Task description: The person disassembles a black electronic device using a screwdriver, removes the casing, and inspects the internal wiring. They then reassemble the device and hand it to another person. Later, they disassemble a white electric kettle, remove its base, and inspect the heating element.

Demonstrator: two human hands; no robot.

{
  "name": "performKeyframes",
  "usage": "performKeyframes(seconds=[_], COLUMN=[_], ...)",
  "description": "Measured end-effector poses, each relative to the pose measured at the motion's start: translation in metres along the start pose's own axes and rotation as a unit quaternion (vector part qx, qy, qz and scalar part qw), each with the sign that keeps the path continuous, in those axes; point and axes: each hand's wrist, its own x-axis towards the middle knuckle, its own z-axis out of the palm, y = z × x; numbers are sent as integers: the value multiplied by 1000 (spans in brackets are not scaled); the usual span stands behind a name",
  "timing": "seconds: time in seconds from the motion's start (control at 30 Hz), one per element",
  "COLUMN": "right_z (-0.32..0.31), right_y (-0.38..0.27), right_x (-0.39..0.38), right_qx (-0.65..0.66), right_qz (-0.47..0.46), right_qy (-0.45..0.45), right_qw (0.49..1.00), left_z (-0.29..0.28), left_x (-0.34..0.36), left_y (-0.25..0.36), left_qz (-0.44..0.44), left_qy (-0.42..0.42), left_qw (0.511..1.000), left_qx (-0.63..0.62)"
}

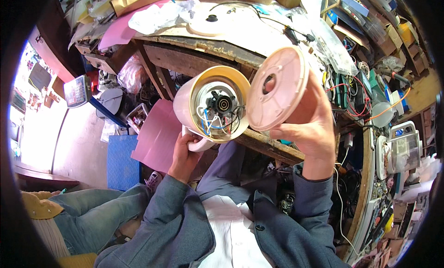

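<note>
My left hand (181, 156) is wrapped round the white handle (200, 145) of a cream electric kettle (183, 101). The kettle is tilted so its opened underside faces me. Inside are a black round connector (223, 103) and blue, white and black wires (207, 122). Close to the kettle's rim, my right hand (313, 129) grips a round pinkish-white bottom cover (283, 94) between thumb and fingers. That cover has a central hole, through which a fingertip shows. Most of my right fingers are hidden behind it.
On the worn wooden bench (203, 47) ahead lie a round white kettle base (206, 27), clear plastic bags (159, 18) and a black cable (273, 21). Tangled wires and tools crowd the right. A scale display (77, 91) stands left, above its blue platform (124, 161). Another person's legs (99, 210) are lower left.
</note>
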Motion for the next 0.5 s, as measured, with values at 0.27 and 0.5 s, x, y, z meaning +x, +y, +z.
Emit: performKeyframes(seconds=[0.27, 0.5], right_z=[-25, -18], right_y=[-9, 6], right_x=[1, 2], right_qx=[-108, -50], right_qz=[-61, -27], right_qy=[44, 63], right_qw=[991, 996], left_z=[-13, -25], left_x=[11, 14], left_y=[-6, -6], left_qz=[-12, -13], left_qy=[-30, -72], left_qw=[999, 997], left_qx=[18, 32])
